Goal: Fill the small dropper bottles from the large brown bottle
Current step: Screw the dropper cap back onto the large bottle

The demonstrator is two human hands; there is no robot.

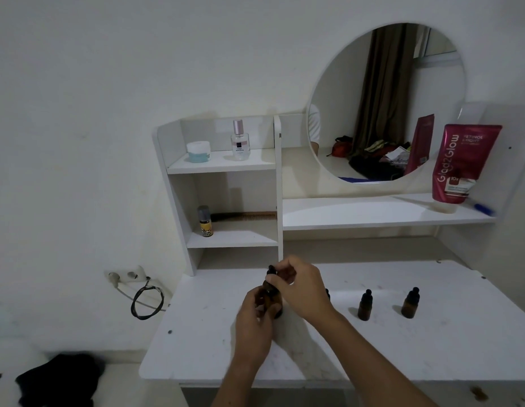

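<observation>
Both hands are closing on the large brown bottle (272,301) mid-table (196,348): left hand (255,318) wrapping its body, right hand (299,284) pinching its cap. Two dropper bottles (365,305) are standing right of it, with bare surface toward the front edge.

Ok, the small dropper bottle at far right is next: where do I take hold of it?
Grip the far-right dropper bottle by its brown body, below the black dropper cap, coming from its right. It stands upright with bare desk on that side; the other free small bottle stands to its left.

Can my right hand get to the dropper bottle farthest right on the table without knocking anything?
Probably yes. The right hand is busy at the cap of the large brown bottle, but the tabletop between it and the rightmost dropper bottle holds only the middle dropper bottle, easily skirted.
</observation>
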